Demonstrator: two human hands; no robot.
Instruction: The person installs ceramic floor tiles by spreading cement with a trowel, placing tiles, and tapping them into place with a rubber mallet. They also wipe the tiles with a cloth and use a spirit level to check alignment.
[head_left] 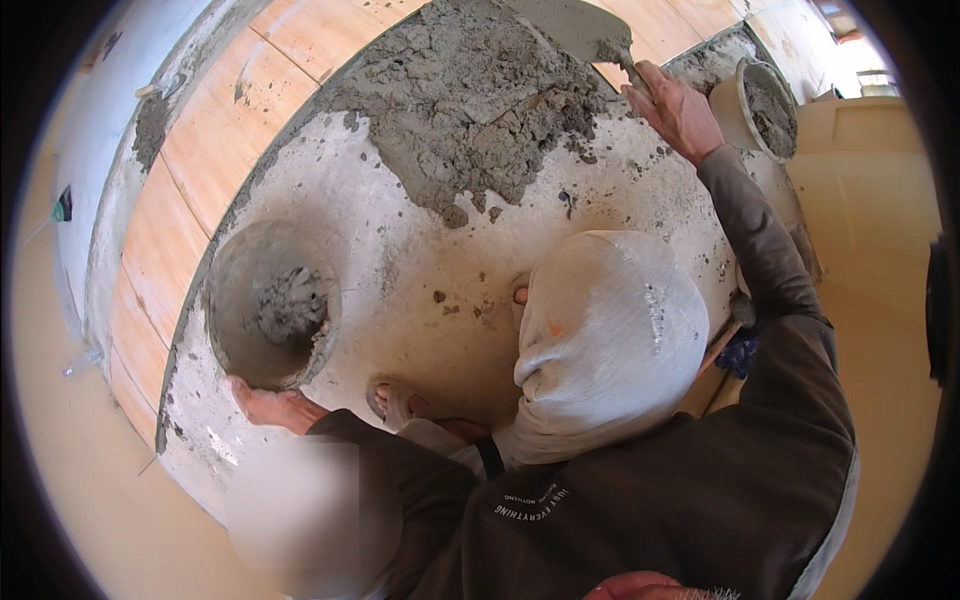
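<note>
My left hand (275, 405) grips the near rim of a grey bucket (225, 295), its fingers closed on the edge. The bucket leans on its side-tilted wall, and a lump of wet mortar (290, 300) sticks inside it. At the far right my right hand (675, 110) is wrapped around the handle of a trowel (575, 28). The trowel's broad blade reaches left, over the far edge of a spread heap of grey mortar (470, 105). Mortar clings to the trowel where the blade meets the handle.
Orange-tan tiles (205, 150) line the far and left sides of the bare concrete floor (400, 250). A second bucket (735, 110) with mortar lies tilted beyond my right wrist. My bent knee (610, 330) in pale trousers rises mid-view. A yellowish surface (860, 220) is at right.
</note>
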